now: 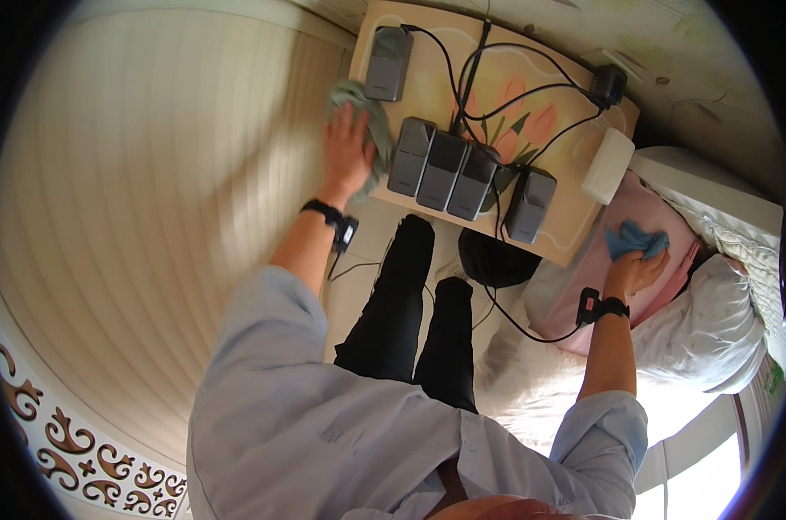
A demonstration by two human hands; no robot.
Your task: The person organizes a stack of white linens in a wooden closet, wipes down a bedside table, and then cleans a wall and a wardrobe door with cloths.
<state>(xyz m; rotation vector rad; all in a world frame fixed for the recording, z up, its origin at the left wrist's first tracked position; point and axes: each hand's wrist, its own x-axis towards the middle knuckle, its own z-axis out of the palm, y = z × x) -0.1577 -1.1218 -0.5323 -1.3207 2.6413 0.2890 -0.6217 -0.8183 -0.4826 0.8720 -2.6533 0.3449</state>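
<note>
My left hand [349,153] lies over a grey-green cloth [381,133] at the left edge of a small table [565,224] with a tulip print. Its fingers are stretched over the fabric, and a grey power bank [388,65] stands just beyond. Near the table's front edge, three more power banks stand side by side, the middle one [442,172] among them. Another power bank [531,207] is set apart to their right. Off to the right, my right hand [641,270] grips a bunched blue cloth [635,240] above pink bedding [581,286].
Black cables [516,97] loop across the table to a black charger plug [607,86] by the wall. A white rounded box-like object [609,166] sits at the right edge. A black round object [497,260] is below the front edge. Wired bands are on both wrists. A pillow [705,325] lies right.
</note>
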